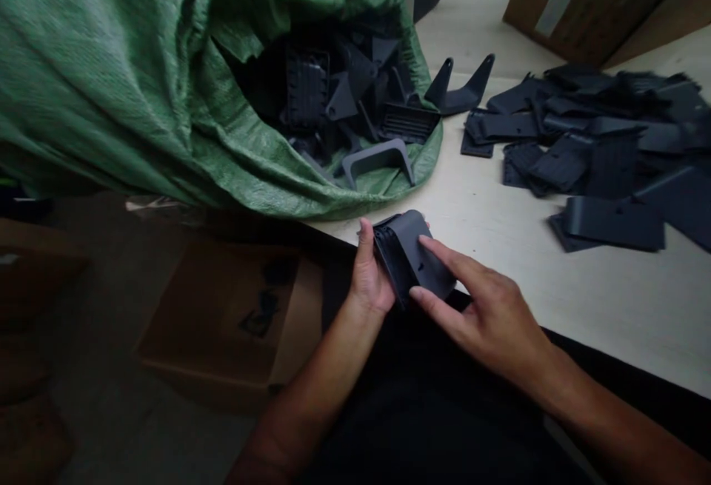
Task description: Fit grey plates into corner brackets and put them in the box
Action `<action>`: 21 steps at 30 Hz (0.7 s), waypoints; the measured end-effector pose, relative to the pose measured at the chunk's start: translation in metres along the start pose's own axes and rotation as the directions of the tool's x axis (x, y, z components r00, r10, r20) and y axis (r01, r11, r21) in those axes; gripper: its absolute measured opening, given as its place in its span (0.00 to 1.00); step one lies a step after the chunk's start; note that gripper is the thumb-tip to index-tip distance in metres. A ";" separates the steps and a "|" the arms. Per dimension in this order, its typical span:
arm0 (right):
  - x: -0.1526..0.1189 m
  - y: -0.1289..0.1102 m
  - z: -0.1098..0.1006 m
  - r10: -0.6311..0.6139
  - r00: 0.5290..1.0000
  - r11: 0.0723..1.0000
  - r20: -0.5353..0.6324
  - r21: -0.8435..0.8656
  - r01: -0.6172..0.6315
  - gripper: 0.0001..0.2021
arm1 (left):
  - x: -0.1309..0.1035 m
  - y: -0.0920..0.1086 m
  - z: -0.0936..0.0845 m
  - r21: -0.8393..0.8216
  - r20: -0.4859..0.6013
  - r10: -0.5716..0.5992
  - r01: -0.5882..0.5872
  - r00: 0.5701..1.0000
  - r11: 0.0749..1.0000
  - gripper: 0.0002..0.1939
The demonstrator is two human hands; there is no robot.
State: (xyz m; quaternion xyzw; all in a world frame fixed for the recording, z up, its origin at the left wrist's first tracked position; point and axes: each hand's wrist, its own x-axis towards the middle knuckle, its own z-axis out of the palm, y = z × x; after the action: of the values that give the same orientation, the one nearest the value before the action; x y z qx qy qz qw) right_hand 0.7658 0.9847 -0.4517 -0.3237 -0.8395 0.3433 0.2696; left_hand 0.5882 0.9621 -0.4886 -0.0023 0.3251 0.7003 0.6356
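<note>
At the table's near edge, my left hand (373,278) grips a small stack of black plastic parts (425,259), thumb along the end and palm beneath. The top piece is a smooth plate with a small hole and a rounded edge; the lower ones show ribbed ends. My right hand (489,307) rests its thumb and index finger on the top piece from the right, its other fingers hidden. Just beyond, a green woven sack (183,100) lies with its mouth open, holding many black plastic parts, among them a U-shaped bracket (378,155) at the lip.
On the pale table (472,211), a pile of black plates (589,137) spreads at the right. A two-pronged bracket (464,92) stands beside the sack. At the back is a cardboard box (589,4); another carton (222,315) sits on the floor at the left.
</note>
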 end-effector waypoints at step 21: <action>0.004 0.011 0.027 0.097 0.994 0.974 0.055 0.201 -0.106 0.31 | -0.003 -0.010 -0.003 0.160 0.049 0.121 -0.127 0.991 0.979 0.34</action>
State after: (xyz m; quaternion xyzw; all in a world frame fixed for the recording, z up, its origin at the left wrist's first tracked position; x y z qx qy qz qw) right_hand 0.7496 0.9830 -0.4759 -0.3292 -0.7882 0.4478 0.2644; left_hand 0.5967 0.9581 -0.4943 0.0837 0.3681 0.7095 0.5951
